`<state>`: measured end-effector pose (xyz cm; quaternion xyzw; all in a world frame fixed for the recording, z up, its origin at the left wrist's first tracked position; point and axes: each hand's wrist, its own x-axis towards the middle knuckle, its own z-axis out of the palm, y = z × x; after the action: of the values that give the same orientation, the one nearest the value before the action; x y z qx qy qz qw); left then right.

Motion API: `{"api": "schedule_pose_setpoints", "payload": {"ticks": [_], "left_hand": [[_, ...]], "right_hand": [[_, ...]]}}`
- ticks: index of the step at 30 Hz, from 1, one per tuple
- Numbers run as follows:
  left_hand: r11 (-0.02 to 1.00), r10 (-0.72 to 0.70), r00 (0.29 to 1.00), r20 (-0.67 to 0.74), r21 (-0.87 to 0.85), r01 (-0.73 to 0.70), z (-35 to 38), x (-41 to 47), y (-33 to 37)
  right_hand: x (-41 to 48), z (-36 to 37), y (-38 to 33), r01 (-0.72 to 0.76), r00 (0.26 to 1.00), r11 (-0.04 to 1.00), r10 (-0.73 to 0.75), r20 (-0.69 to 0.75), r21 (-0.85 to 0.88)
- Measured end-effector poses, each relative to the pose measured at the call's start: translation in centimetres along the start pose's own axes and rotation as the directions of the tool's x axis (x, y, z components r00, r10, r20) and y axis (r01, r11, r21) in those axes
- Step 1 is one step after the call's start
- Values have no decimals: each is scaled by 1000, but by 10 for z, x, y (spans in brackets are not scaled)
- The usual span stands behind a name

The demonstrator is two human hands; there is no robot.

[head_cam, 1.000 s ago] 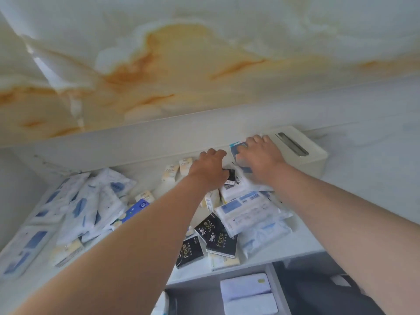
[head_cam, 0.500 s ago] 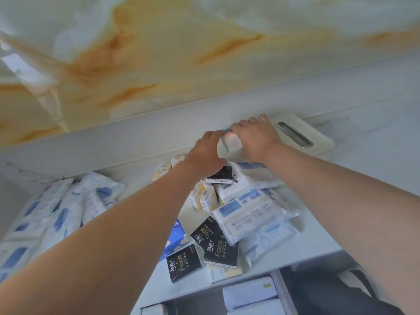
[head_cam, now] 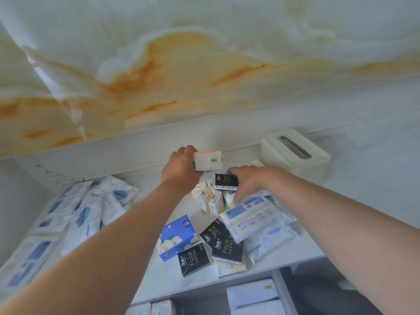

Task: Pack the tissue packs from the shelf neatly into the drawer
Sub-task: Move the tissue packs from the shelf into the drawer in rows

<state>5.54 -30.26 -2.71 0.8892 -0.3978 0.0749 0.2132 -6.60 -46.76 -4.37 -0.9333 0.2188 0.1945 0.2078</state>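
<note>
My left hand (head_cam: 181,171) is curled round one end of a small white pack (head_cam: 207,160), pinching it between thumb and fingers, and holds it up clear of the shelf (head_cam: 154,208), close to the back wall. My right hand (head_cam: 250,181) lies loosely spread over the heap with its fingertips at the edge of a black pack (head_cam: 226,181); it grips nothing.

My worry is the grip. I have the white pack by one end only, so it could swing or slip out on the way down to the drawer (head_cam: 283,292), which sits below the shelf's front edge.

The way there runs over the rest of the heap. A blue flowered pack (head_cam: 177,237), two more black ones (head_cam: 223,246) and a yellow pack (head_cam: 230,268) lie near the front, the yellow one right at the edge. A careless forearm could sweep them off.

The black pack by my right fingers rests on small yellow packs (head_cam: 209,201) standing on end. If I tug it sideways, I think they will topple. The big soft pack (head_cam: 254,214) under my wrist looks slippery and may slide too.

The drawer already holds white packs (head_cam: 252,294). Dropping mine in instead of laying it flat beside them would spoil the neat row.
</note>
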Motion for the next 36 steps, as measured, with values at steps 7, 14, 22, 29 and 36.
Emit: {"api": "schedule_pose_setpoints", "payload": {"ticks": [7,14,22,29,36], "left_hand": [[997,-58,996,-62,44,61,16,-12,-10],[993,-91,985,-150,56,101,7,-18,-31],[987,-146,952,-268,25,159,-34,-36,-50],[990,-138,933,-333,-65,123,-82,-87,-53],[990,-74,927,-367,-139,24,-108,-186,-65]], "right_hand": [[24,19,-25,-24,991,988,3,-133,-154],[24,20,-51,0,953,988,-47,-301,-154],[0,-4,-73,-54,810,823,-295,-507,-565],[-58,-19,-96,-130,790,817,-257,-557,-561],[-135,19,-136,-18,807,971,-126,-577,-237]]}}
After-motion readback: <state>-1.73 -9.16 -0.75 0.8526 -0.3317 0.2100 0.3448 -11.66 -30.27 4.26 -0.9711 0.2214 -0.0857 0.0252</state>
